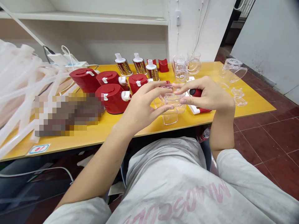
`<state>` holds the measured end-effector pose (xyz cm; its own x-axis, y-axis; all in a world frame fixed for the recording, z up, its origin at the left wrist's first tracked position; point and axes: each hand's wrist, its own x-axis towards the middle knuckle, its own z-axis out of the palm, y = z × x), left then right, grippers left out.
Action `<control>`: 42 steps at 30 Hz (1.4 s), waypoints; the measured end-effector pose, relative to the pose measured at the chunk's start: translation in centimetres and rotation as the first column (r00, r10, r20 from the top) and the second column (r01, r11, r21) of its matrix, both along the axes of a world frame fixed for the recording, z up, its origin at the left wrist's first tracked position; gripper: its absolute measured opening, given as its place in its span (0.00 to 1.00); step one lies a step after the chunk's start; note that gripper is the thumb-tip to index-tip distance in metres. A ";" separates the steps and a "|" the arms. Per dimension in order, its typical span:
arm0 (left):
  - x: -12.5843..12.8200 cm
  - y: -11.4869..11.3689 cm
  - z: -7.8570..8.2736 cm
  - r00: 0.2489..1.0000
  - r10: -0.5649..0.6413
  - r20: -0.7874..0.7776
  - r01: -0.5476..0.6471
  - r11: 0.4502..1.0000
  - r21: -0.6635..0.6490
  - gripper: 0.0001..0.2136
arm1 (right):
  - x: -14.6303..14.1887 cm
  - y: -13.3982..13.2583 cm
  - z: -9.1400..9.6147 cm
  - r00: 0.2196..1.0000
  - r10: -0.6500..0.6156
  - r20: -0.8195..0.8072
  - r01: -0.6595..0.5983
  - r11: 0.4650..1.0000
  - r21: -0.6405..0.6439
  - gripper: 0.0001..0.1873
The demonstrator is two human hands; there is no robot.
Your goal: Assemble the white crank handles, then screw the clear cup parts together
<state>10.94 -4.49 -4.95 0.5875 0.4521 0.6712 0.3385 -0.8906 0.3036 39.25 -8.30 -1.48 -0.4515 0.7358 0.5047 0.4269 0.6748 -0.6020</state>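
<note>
Head view: what have the hands got?

A clear plastic piece (172, 100), thin and glossy, with a smooth curved rim. The left hand (141, 107) and right hand (204, 93) hold it up between them, over the bench (98, 134).

How do they stand?

Both forearms reach in from the bottom, wrists bent. The left fingers (155, 89) curve around the piece's left side, and the right fingers (184, 89) pinch its right side. Both sets are closed on the plastic, gripping with the tips, not clenched into fists.

What's right under it?

A clear square-sided container (170, 117) sits on the yellow bench just below the piece. A glossy red handle (195, 92) lies just beneath the right fingers, beside a white-and-red base (195, 109).

And further off?

Smooth red drums with white fittings (85, 80), perforated gold-toned metal cylinders (123, 67) and clear jugs (181, 67) stand along the bench. Milky plastic tubes (23, 90) are heaped at the left, and a pixelated patch (67, 115) hides whatever lies beside them.
</note>
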 end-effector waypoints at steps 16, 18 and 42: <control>-2.9 1.4 1.5 0.999 -0.044 -0.024 0.043 0.997 -0.062 0.27 | -1.8 0.5 -0.8 0.998 0.053 0.017 -0.054 0.992 0.117 0.16; -4.2 1.3 2.6 0.996 -0.058 -0.075 0.051 0.994 -0.094 0.27 | -2.2 0.3 -0.6 0.998 0.004 -0.061 0.009 0.978 0.207 0.15; -8.1 0.1 5.4 0.950 0.213 -0.228 -0.275 0.918 -0.287 0.26 | -3.6 5.9 -3.3 0.974 -0.221 -0.040 0.225 0.954 0.198 0.11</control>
